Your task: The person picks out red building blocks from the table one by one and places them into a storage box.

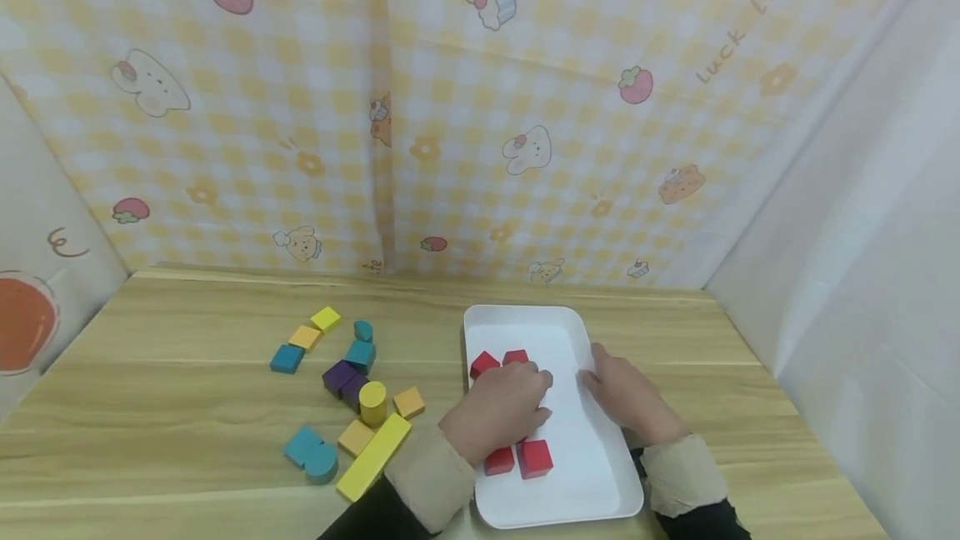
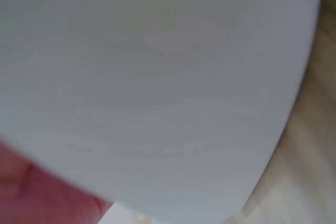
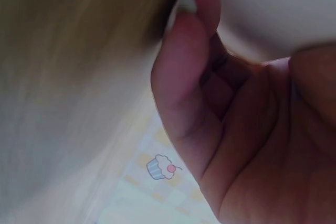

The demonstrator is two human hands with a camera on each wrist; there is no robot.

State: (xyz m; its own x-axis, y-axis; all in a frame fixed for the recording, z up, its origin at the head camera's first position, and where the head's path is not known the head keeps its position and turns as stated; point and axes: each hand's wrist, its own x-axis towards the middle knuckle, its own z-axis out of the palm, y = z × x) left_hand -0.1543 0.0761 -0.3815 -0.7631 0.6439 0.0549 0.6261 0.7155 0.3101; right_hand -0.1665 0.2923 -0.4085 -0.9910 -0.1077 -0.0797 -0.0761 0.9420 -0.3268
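A white tray (image 1: 577,482) lies on the table with several red blocks (image 1: 536,458) in it. My right hand (image 1: 630,394) grips the tray's right edge. In the right wrist view, its curled fingers (image 3: 184,72) meet the white rim. Over the tray's left half is my left hand (image 1: 498,411), fingers bent, among the red blocks. Its palm side is hidden in the head view, so I cannot tell whether it holds a block. The tray's white surface (image 2: 157,87) fills most of the left wrist view, with part of the left hand (image 2: 47,198) at lower left.
Left of the tray lie loose blocks: a long yellow bar (image 1: 374,457), a yellow cylinder (image 1: 372,403), purple blocks (image 1: 341,377), teal pieces (image 1: 321,463), orange blocks (image 1: 409,402) and a blue one (image 1: 287,358). A checked cloth (image 1: 450,107) hangs behind the wooden table (image 1: 187,373).
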